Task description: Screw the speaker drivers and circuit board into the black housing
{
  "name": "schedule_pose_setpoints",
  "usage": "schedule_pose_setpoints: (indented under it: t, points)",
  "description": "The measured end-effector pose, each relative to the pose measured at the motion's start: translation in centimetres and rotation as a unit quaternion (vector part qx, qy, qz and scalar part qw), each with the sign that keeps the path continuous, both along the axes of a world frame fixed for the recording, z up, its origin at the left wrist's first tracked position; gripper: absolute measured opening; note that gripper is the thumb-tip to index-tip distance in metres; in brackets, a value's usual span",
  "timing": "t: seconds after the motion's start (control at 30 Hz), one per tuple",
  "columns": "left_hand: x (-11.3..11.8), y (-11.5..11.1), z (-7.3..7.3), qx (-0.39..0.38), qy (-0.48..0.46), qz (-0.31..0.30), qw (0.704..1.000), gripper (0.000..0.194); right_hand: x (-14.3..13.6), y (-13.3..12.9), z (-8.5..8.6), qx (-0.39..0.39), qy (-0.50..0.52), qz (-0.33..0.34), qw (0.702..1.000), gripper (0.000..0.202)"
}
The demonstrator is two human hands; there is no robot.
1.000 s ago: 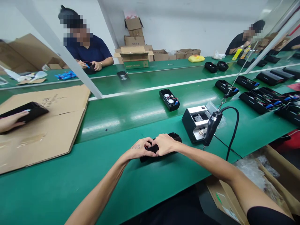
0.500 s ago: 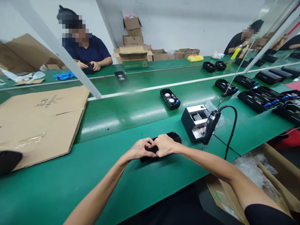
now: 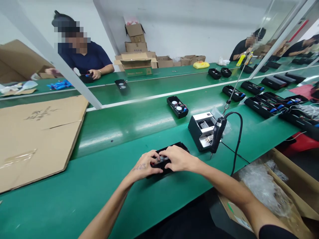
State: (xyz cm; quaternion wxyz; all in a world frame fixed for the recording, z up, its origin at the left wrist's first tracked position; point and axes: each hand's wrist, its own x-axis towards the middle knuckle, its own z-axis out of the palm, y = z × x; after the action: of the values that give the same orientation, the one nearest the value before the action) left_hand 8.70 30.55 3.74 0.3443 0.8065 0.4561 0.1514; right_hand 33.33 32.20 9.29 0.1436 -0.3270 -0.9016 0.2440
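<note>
Your left hand (image 3: 143, 166) and right hand (image 3: 179, 159) curve over the open black case (image 3: 162, 165) (whether the fingertips grip anything, I can't tell); it lies nearer the bench's (image 3: 104, 196) far edge, left of the silver-and-black machine (image 3: 195, 131).

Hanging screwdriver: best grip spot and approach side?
Probably wrap the right hand around the mid-body of the black screwdriver, coming from the near side. It hangs tilted, tip down, with that side exposed; the silver-and-black machine crowds its left, and the cord loops off to the right.
</note>
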Motion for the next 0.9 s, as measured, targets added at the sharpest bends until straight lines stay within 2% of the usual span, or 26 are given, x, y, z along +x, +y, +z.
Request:
schedule_pose_setpoints:
  t: [0.03, 0.07, 0.1, 0.17, 0.23, 0.27, 0.3, 0.37, 0.43, 0.47, 0.6, 0.73, 0.8, 0.9]
  points:
    - [0.2, -0.9, -0.4, 0.029, 0.006, 0.002, 1.0, 0.023, 1.6, -0.9, -0.2, 0.026, 0.079, -0.049, 0.995, 0.042]
    - [0.4, -2.0, -1.0, 0.071, 0.014, 0.001, 0.997, 0.018, 3.3, -1.8, -0.5, 0.051, 0.163, -0.115, 0.979, 0.041]
    - [0.6, -3.0, -1.7, 0.124, 0.022, -0.001, 0.992, 0.013, 5.1, -2.8, -1.0, 0.068, 0.235, -0.191, 0.951, 0.038]
    - [0.9, -4.9, -3.0, 0.239, 0.03, -0.001, 0.971, 0.01, 8.7, -4.1, -2.6, 0.126, 0.331, -0.352, 0.866, 0.026]
    - [1.2, -6.2, -4.1, 0.305, 0.025, 0.007, 0.952, 0.014, 11.9, -4.4, -4.4, 0.179, 0.354, -0.478, 0.783, 0.035]
    - [1.3, -6.5, -4.4, 0.316, 0.02, 0.012, 0.948, 0.016, 13.2, -4.1, -5.2, 0.195, 0.346, -0.523, 0.754, 0.045]
    - [1.3, -6.7, -4.6, 0.32, 0.016, 0.015, 0.947, 0.017, 14.3, -3.5, -5.8, 0.196, 0.332, -0.553, 0.738, 0.055]
    - [1.4, -6.6, -4.6, 0.319, 0.008, 0.015, 0.948, 0.015, 15.9, -1.9, -6.4, 0.142, 0.309, -0.566, 0.751, 0.06]
    - [1.3, -6.3, -4.4, 0.317, -0.003, 0.016, 0.948, 0.013, 16.6, -0.5, -6.4, 0.06, 0.31, -0.537, 0.782, 0.05]
    - [1.3, -6.2, -4.3, 0.317, -0.007, 0.017, 0.948, 0.012, 16.6, -0.1, -6.4, 0.039, 0.318, -0.528, 0.787, 0.046]
    - [1.3, -6.0, -4.4, 0.323, -0.026, 0.025, 0.946, 0.01, 15.7, -0.6, -6.5, 0.065, 0.417, -0.521, 0.742, 0.042]
    - [1.6, -5.9, -4.6, 0.333, -0.045, 0.038, 0.941, 0.013, 15.3, -1.3, -6.4, -0.004, 0.524, -0.444, 0.727, 0.031]
    - [1.8, -5.9, -4.5, 0.339, -0.054, 0.046, 0.938, 0.016, 15.7, -1.2, -5.4, 0.011, 0.547, -0.451, 0.705, 0.03]
    - [2.1, -6.0, -4.4, 0.343, -0.06, 0.059, 0.936, 0.018, 16.3, -0.6, -3.0, 0.078, 0.577, -0.449, 0.678, 0.032]
